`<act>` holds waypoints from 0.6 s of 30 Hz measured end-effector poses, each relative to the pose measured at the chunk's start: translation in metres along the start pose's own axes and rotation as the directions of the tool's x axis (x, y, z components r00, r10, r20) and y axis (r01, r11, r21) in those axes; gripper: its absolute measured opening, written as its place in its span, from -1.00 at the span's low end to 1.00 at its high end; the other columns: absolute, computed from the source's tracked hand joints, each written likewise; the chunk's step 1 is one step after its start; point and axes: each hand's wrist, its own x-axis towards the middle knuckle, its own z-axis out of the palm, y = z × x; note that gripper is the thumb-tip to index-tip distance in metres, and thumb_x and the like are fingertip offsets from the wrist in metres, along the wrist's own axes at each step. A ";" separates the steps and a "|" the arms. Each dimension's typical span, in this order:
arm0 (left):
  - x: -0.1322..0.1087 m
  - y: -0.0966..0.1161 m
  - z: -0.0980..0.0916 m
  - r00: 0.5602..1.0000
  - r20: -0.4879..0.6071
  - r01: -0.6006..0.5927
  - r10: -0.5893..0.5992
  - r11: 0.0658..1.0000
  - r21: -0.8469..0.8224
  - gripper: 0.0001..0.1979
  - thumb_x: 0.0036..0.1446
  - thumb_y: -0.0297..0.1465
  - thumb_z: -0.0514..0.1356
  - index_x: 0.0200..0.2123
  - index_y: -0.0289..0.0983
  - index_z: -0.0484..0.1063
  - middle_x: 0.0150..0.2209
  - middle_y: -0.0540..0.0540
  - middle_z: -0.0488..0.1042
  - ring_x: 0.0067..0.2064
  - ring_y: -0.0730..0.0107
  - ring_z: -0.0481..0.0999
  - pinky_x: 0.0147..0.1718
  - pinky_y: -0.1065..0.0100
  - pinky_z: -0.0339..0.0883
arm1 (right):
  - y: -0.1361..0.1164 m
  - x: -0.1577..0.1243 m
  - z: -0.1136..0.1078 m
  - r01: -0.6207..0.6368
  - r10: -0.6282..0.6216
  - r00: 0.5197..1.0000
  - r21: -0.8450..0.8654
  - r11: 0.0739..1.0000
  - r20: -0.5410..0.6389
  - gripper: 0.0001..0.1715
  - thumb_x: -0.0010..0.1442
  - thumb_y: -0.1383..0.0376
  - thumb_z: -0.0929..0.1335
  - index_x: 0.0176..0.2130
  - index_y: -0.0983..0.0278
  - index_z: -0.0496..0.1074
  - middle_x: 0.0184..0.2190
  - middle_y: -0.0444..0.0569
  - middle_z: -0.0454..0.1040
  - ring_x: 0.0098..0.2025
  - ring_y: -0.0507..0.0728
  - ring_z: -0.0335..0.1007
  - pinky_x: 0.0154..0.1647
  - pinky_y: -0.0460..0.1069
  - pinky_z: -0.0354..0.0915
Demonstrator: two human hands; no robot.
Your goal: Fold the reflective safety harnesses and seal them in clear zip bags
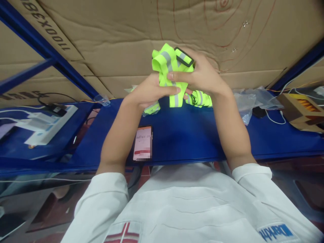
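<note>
Both grips closed — left hand (151, 91) and right hand (202, 78) bunch the neon-yellow, grey-striped webbing strap (167, 62).

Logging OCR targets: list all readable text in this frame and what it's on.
"1100X38", cut off at the edge: cardboard sheet.
"00:03:22", roughly: phone screen.
Blue logo on the white garment: upside down, unreadable.
Dark print on the left cardboard: too blurred.
Hi-vis strap: no text.

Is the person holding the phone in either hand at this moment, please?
No, the left hand and right hand both grip the neon reflective strap, while the phone lies flat on the blue shelf.
</note>
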 end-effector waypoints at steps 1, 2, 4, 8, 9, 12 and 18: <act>0.000 0.002 0.000 1.000 -0.028 0.005 -0.004 1.000 0.022 -0.60 0.18 -0.11 0.55 -0.07 -0.25 0.68 -0.20 -0.12 0.70 0.17 -0.18 0.67 0.25 -0.19 0.57 | 0.002 0.002 -0.003 0.072 -0.073 0.997 -0.050 0.996 -0.017 -0.54 0.17 0.06 0.62 0.00 0.12 0.58 -0.13 -0.16 0.65 -0.20 0.16 0.55 -0.15 0.08 0.55; -0.001 0.006 -0.002 0.998 -0.069 -0.001 0.006 0.998 0.065 -0.61 0.22 -0.08 0.53 -0.10 -0.26 0.68 -0.21 -0.12 0.68 0.15 -0.17 0.67 0.23 -0.20 0.56 | 0.004 0.004 -0.006 0.137 -0.142 0.989 -0.107 0.985 -0.037 -0.60 0.21 0.07 0.61 -0.01 0.11 0.58 -0.07 -0.15 0.66 -0.08 0.18 0.58 0.00 0.09 0.56; -0.005 0.014 -0.006 0.979 -0.190 -0.041 0.075 0.983 0.176 -0.63 0.27 -0.02 0.49 -0.15 -0.21 0.68 -0.21 -0.10 0.67 0.08 -0.10 0.66 0.24 -0.21 0.52 | 0.006 0.007 -0.015 0.205 -0.226 0.969 -0.189 0.960 -0.097 -0.64 0.22 0.11 0.62 -0.02 0.07 0.60 0.04 -0.17 0.66 0.15 0.21 0.55 0.32 0.12 0.45; -0.013 0.026 -0.011 0.917 -0.354 -0.088 0.182 0.960 0.266 -0.59 0.18 -0.02 0.57 -0.05 -0.09 0.64 -0.12 -0.05 0.68 -0.03 0.01 0.60 0.21 -0.23 0.43 | 0.009 0.010 -0.023 0.190 -0.201 0.966 -0.080 0.979 -0.165 -0.66 0.21 0.09 0.61 -0.06 0.09 0.60 0.00 -0.12 0.68 0.11 0.26 0.59 0.29 0.15 0.45; -0.013 0.025 -0.011 0.922 -0.353 -0.074 0.159 0.967 0.244 -0.55 0.16 -0.01 0.58 -0.03 -0.10 0.62 -0.12 -0.05 0.68 -0.05 0.02 0.59 0.18 -0.22 0.44 | 0.009 0.010 -0.022 0.178 -0.179 0.969 -0.022 0.984 -0.173 -0.68 0.21 0.08 0.60 -0.09 0.11 0.61 -0.03 -0.10 0.69 0.09 0.27 0.61 0.25 0.15 0.48; -0.006 0.013 -0.008 0.954 -0.286 -0.037 0.089 0.982 0.183 -0.50 0.16 0.05 0.56 -0.05 -0.13 0.57 -0.14 -0.07 0.67 0.01 -0.02 0.58 0.17 -0.17 0.43 | 0.008 0.008 -0.013 0.149 -0.141 0.978 0.044 0.988 -0.154 -0.72 0.24 0.11 0.59 -0.08 0.09 0.61 -0.03 -0.14 0.69 0.10 0.25 0.62 0.25 0.13 0.49; 0.003 -0.004 -0.013 0.966 -0.230 -0.061 0.121 0.966 0.251 -0.50 0.21 0.13 0.49 -0.14 -0.16 0.57 -0.26 -0.04 0.63 0.12 -0.05 0.49 0.18 -0.12 0.33 | 0.007 0.008 0.005 0.064 -0.047 0.993 0.164 0.984 -0.110 -0.82 0.29 0.12 0.53 -0.10 0.04 0.62 0.01 -0.20 0.70 0.19 0.24 0.62 0.31 0.11 0.50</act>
